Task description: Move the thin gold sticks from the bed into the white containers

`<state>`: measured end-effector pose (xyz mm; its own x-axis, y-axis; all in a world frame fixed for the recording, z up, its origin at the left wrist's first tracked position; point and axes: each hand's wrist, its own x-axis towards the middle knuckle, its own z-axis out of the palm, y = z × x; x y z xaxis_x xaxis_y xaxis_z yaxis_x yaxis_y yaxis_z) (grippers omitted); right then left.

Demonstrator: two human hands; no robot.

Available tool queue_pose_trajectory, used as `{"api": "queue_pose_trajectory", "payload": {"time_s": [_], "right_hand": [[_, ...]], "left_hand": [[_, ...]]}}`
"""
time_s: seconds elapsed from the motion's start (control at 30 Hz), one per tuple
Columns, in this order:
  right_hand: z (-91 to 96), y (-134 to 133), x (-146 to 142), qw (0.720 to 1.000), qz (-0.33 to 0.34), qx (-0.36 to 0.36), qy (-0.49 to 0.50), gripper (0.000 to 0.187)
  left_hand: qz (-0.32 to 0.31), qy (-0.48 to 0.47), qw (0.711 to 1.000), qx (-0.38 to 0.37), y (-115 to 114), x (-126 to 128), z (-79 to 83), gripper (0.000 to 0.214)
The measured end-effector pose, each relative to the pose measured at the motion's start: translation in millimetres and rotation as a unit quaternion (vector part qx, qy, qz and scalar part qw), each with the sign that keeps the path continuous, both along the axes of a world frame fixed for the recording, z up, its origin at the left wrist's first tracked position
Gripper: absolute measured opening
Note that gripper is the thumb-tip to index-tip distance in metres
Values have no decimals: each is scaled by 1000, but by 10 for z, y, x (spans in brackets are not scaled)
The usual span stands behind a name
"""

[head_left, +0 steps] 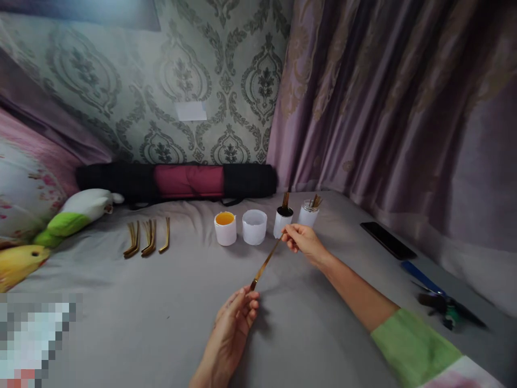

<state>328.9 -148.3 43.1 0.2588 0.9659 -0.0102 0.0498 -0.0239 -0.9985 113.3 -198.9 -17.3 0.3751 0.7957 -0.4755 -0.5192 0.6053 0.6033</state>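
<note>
A thin, shiny gold-brown stick (266,264) slants between my two hands above the grey sheet. My left hand (236,318) is closed on its lower, darker end, thumb on top. At the upper end, the fingertips of my right hand (301,240) pinch it, just in front of a white cup (284,222) with a dark inside and brown sticks standing in it. A white container (308,214) beside that holds more brown sticks. To the left are an open translucent white cup (254,227) and a white cup with orange-yellow contents (225,229).
Several bent gold sticks (148,238) lie in groups at left, near plush toys (81,210). A black and maroon roll (188,181) lies along the wall. A phone (388,240) and a blue-handled tool (424,277) lie at right, below the curtain (363,108).
</note>
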Motion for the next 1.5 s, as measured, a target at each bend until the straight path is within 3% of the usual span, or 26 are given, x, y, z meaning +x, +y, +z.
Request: {"api": "queue_pose_trajectory", "payload": {"time_s": [0.37,0.93,1.27,1.5], "right_hand": [[434,-16,336,997,-58,31,-38,28],[1078,230,694,965,-174,140,-135,25],[1248,438,699,934,-227,148,-232,28],[1181,645,729,912,-229,147,-306,30]], "left_hand": [[1,-118,989,-90,76,-158,26,14],[-6,-171,980,-96,117,-203,-49,15],[-8,-175,980,-92,116,-208,-48,15],[-6,-173,981,-91,131,-199,-43,15]]}}
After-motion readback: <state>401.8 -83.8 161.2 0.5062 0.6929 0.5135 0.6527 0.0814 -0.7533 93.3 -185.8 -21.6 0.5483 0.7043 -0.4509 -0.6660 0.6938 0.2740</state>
